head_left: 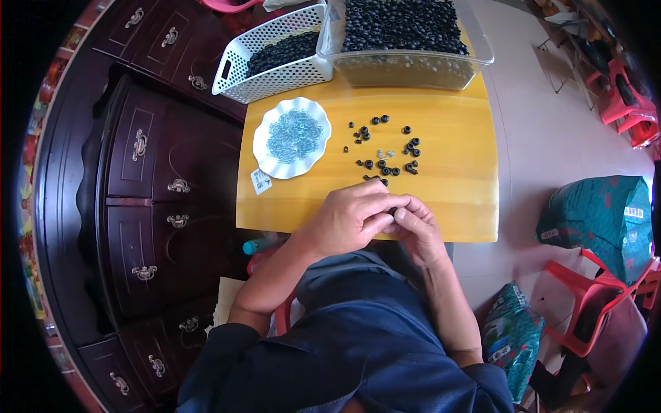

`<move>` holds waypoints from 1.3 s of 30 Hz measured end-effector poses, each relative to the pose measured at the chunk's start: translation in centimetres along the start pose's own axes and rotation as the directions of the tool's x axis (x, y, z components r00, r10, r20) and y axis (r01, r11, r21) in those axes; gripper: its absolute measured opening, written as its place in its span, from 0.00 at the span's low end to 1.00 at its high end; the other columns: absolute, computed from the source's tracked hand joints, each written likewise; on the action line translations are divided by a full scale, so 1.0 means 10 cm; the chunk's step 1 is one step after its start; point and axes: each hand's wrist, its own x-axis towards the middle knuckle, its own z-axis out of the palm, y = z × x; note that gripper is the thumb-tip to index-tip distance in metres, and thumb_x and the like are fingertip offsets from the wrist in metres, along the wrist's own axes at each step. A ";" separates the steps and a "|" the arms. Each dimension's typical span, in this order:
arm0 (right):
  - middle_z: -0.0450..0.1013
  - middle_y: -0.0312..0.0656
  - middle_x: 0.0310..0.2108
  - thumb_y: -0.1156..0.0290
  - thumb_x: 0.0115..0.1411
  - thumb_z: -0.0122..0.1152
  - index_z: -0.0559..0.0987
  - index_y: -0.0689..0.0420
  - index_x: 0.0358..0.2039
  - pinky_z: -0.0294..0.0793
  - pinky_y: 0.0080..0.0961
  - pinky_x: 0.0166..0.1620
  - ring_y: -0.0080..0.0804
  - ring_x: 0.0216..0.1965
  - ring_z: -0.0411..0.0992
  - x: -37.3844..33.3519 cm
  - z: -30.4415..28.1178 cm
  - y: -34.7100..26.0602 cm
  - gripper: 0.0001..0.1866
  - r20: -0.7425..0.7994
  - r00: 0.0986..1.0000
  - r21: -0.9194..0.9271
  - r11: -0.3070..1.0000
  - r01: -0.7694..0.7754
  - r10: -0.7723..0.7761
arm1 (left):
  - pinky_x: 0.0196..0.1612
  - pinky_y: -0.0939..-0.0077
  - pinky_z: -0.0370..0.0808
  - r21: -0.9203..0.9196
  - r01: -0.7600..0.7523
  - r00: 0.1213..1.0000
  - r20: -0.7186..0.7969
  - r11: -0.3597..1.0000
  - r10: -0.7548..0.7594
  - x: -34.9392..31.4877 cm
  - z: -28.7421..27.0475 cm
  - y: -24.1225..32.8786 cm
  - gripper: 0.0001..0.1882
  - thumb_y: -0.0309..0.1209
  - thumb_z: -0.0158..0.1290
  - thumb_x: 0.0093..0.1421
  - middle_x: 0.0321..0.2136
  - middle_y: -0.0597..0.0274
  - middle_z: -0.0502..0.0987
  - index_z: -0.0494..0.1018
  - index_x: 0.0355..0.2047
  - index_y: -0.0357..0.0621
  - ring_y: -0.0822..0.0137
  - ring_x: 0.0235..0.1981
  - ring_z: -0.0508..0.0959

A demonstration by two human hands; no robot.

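Over the near edge of the table, my left hand (352, 217) and my right hand (418, 230) meet fingertip to fingertip. Both pinch a small round black part (393, 210), mostly covered by the fingers. Just beyond them lie several loose black ring-shaped parts (386, 171) and smaller black pieces, scattered over the tabletop. A few tiny clear or silvery pieces (385, 153) sit among these. Left of the scatter, a white scalloped plate (260, 146) holds a heap of small shiny clear-looking pieces (295, 134).
The yellow wooden table (454, 206) carries a white perforated basket (289, 77) and a clear plastic bin (413, 72), both with black parts. A small printed label (261, 181) lies by the plate. Dark drawers (158, 151) stand left; green sacks (592, 220) and red chairs (585, 303) right.
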 end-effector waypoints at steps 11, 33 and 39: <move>0.80 0.41 0.43 0.62 0.69 0.60 0.78 0.61 0.51 0.79 0.30 0.50 0.28 0.43 0.79 0.03 -0.12 0.05 0.17 0.032 0.999 0.208 0.978 -0.012 0.006 | 0.34 0.62 0.78 0.226 -0.051 0.971 -0.216 0.973 0.101 0.02 0.25 0.09 0.28 0.18 0.59 0.52 0.32 0.57 0.78 0.73 0.55 0.43 0.55 0.31 0.79; 0.80 0.35 0.37 0.73 0.69 0.59 0.82 0.61 0.44 0.76 0.21 0.46 0.21 0.37 0.76 0.01 -0.06 0.11 0.08 -0.153 0.984 -0.167 0.984 0.064 -0.090 | 0.31 0.64 0.79 0.261 -0.031 0.952 -0.285 0.965 0.108 -0.04 0.33 -0.06 0.30 0.15 0.57 0.53 0.27 0.59 0.76 0.71 0.58 0.41 0.59 0.27 0.80; 0.80 0.34 0.36 0.73 0.67 0.61 0.82 0.61 0.43 0.75 0.20 0.46 0.19 0.37 0.76 -0.01 -0.01 0.07 0.08 -0.172 0.981 -0.247 0.968 0.048 -0.092 | 0.31 0.67 0.79 0.189 0.008 0.966 -0.255 0.982 0.041 -0.07 0.30 -0.07 0.32 0.15 0.58 0.51 0.26 0.60 0.76 0.70 0.59 0.43 0.61 0.26 0.79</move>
